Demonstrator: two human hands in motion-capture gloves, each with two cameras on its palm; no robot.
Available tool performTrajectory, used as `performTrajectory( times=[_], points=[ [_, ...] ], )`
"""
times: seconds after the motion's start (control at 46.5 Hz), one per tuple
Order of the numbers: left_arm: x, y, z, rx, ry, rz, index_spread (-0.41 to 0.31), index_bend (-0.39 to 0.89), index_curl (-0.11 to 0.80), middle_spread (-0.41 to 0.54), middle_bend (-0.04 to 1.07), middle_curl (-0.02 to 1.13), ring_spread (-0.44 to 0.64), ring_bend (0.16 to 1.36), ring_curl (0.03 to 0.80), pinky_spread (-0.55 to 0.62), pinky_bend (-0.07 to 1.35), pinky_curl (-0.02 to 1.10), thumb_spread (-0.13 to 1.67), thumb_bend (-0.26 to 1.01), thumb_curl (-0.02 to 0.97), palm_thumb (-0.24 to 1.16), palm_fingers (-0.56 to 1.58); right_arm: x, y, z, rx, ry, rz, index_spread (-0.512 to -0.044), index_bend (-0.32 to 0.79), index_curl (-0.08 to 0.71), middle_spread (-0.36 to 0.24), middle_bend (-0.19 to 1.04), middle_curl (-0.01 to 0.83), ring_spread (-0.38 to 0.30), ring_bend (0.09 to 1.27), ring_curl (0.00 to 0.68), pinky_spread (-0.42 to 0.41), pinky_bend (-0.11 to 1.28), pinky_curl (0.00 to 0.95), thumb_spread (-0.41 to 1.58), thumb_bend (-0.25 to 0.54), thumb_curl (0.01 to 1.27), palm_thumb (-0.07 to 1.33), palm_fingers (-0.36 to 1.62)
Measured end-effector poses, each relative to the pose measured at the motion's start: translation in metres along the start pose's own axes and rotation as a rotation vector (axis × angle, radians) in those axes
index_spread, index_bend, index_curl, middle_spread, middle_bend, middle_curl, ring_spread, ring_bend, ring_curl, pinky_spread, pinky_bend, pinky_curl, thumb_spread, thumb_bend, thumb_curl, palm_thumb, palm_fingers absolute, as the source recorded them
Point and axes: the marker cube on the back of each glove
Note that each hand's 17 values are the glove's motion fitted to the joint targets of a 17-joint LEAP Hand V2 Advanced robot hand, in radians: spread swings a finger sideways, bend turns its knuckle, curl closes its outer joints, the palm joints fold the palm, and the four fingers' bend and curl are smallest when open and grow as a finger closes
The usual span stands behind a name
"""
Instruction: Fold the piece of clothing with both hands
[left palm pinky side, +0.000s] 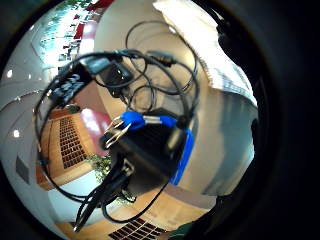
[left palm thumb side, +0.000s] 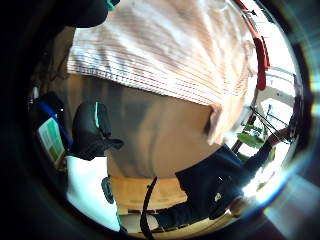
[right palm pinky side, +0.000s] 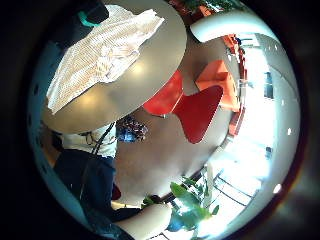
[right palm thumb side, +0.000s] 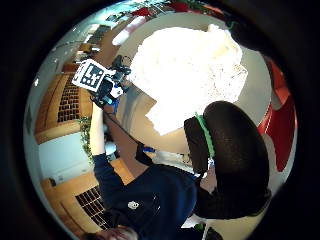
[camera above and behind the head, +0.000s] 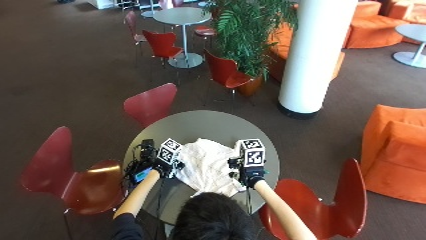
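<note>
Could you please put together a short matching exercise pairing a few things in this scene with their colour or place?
Things:
1. garment
2. round table
3. left hand
4. right hand

Descriptions:
A. grey, carries the cloth
B. at the cloth's right edge
C. white, crumpled on the tabletop
D. at the cloth's left edge

Pairs: 1-C, 2-A, 3-D, 4-B

- Round grey table (camera above and behind the head: 206, 122): far half bare, open to a reach.
- Crumpled white garment (camera above and behind the head: 208, 167) fills the near middle, between left hand (camera above and behind the head: 160, 167) and right hand (camera above and behind the head: 249, 175).
- Small black device (camera above and behind the head: 146, 148) with cables on the left rim, beside left hand.
- Red chairs (camera above and behind the head: 152, 103) ring the table; white pillar (camera above and behind the head: 311, 55) well beyond.
</note>
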Motion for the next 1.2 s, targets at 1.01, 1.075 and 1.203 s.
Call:
performTrajectory(
  times=[1.01,1.075,1.203],
  points=[
    [0.013,-0.003,-0.012,0.195,0.030,0.083,-0.269,0.17,0.452,-0.284,0.32,0.49,-0.32,0.32,0.392,-0.32,0.28,0.39,1.19,-0.01,0.497,0.79,1.15,-0.083,-0.039,0.094,-0.216,-0.021,-0.086,-0.173,0.03,0.213,-0.054,0.22,0.398,-0.103,0.54,0.412,-0.042,0.51,0.391,1.17,-0.015,0.34,0.60,0.57],
    [0.010,-0.004,-0.012,0.190,0.001,0.049,-0.269,0.17,0.456,-0.285,0.32,0.49,-0.32,0.32,0.397,-0.32,0.28,0.39,1.21,-0.01,0.493,0.79,1.15,-0.102,-0.010,0.097,-0.347,-0.063,-0.103,-0.158,0.04,0.194,-0.048,0.22,0.404,-0.110,0.56,0.418,-0.047,0.53,0.394,1.14,-0.021,0.35,0.60,0.55],
    [0.015,-0.005,-0.010,0.179,0.012,0.102,-0.269,0.17,0.463,-0.287,0.31,0.51,-0.32,0.32,0.406,-0.32,0.28,0.40,1.23,-0.01,0.486,0.78,1.15,-0.109,-0.004,0.114,-0.346,0.004,-0.027,-0.134,0.06,0.173,-0.026,0.21,0.414,-0.115,0.58,0.425,-0.059,0.57,0.397,1.10,-0.026,0.35,0.58,0.52]
  ],
)
